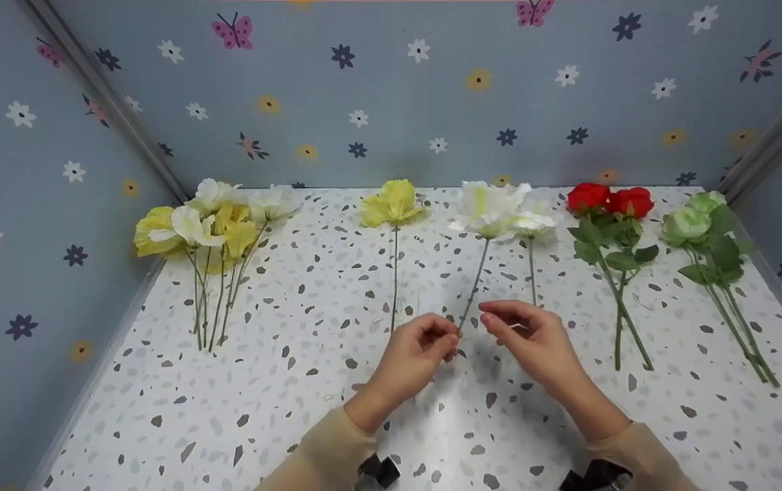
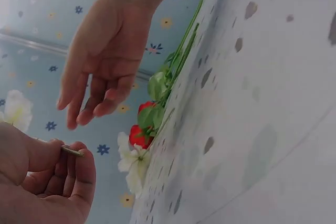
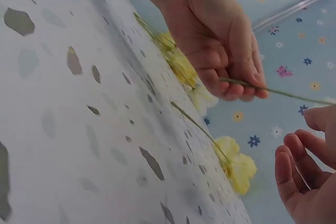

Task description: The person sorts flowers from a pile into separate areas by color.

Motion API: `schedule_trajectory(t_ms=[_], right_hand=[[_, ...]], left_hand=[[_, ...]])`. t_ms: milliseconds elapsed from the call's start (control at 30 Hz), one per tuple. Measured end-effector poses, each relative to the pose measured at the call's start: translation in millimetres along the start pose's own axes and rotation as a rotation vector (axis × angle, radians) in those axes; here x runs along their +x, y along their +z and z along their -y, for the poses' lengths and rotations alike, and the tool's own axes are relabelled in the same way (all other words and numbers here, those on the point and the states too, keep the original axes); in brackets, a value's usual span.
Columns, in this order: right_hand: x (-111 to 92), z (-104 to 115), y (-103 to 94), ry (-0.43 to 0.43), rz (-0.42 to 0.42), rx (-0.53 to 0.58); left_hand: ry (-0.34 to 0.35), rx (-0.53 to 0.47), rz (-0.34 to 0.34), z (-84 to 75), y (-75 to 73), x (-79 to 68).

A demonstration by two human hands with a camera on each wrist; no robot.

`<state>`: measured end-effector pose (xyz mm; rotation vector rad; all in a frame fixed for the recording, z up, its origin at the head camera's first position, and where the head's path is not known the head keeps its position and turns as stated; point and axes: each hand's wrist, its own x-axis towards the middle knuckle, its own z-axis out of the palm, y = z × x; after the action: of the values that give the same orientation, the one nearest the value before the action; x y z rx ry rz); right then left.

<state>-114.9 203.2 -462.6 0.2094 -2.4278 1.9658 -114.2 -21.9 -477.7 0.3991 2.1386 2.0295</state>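
In the head view, my left hand (image 1: pixel 420 351) pinched a white flower (image 1: pixel 490 208) by its stem (image 1: pixel 475 283), bloom slanting right toward the far edge of the worktop (image 1: pixel 323 286); my right hand (image 1: pixel 536 341) hovered alongside, fingers parted. The left wrist view showed the stem's end at my thumb; the right wrist view, a yellow flower (image 3: pixel 237 166) nearby.

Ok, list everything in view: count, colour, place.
bunch: one, several flowers, yellow and white, table's left
yellow flower: one, yellow, table's middle
white flowers: two, white, one held, one lying to its right
red roses: two, red, table's right
green roses: two, pale green, far right
table: one, white speckled, below
walls: three, blue patterned, left, back, right
posts: two, grey, wall corners
wrist gear: two, black, wrists
sleeves: two, beige, forearms
left hand: one, bare, pinching a white flower
right hand: one, bare, beside it
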Motion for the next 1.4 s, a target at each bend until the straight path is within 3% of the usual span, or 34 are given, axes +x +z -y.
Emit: schedule_trajectory(t_ms=[233, 600, 1033, 1200, 1400], right_hand=[[-10, 1, 18.5, -0.072, 0.005, 0.029], [-7, 5, 10.7, -0.106, -0.011, 0.008], [0, 6, 5.8, -0.166, 0.041, -0.013], [14, 7, -9.5, -0.162, -0.047, -0.152], [46, 2, -31.6, -0.092, -0.125, -0.394]], left_hand=[[0.019, 0.039, 0.086, 4.9, 14.9, -6.4], [0.012, 0.153, 0.158, 5.4, 8.5, -4.8], [0.011, 0.218, 0.128, -1.1, -1.0, -1.6], [-0.018, 0.272, 0.066, -10.3, -24.6, 5.1], [-0.100, 0.311, -0.127, -17.8, -84.3, 14.8]])
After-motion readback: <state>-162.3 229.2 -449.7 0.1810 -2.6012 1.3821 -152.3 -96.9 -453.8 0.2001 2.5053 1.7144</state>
